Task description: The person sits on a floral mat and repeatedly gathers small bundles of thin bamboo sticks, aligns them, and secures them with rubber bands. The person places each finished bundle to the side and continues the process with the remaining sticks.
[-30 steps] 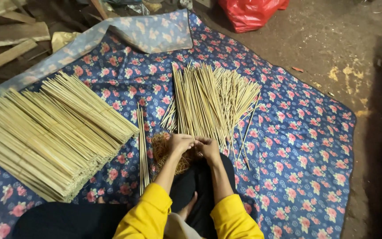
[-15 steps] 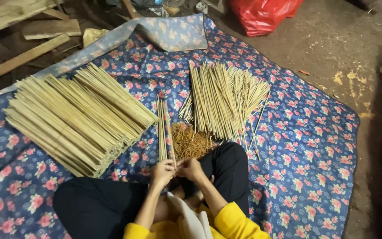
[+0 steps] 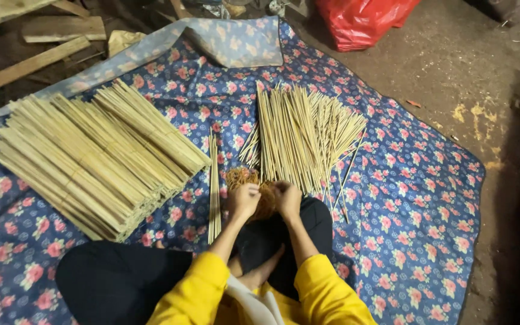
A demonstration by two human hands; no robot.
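Two hands meet at lower centre of the frame, left hand (image 3: 244,200) and right hand (image 3: 288,199) side by side, both sunk into a tangle of orange-brown fibre (image 3: 249,188) lying on the floral cloth (image 3: 404,204) just above the person's knees. Fingers curl down into the tangle, seemingly pinching strands, though exactly what they grip I cannot tell. Just left of the left hand, a slim bundle of sticks (image 3: 213,186) runs up the frame. Above the hands, thin sticks (image 3: 299,135) fan out. At left, a big stack of flat bamboo slats (image 3: 94,156). Top right, a red plastic bag (image 3: 365,21) on the dirt floor (image 3: 470,66).
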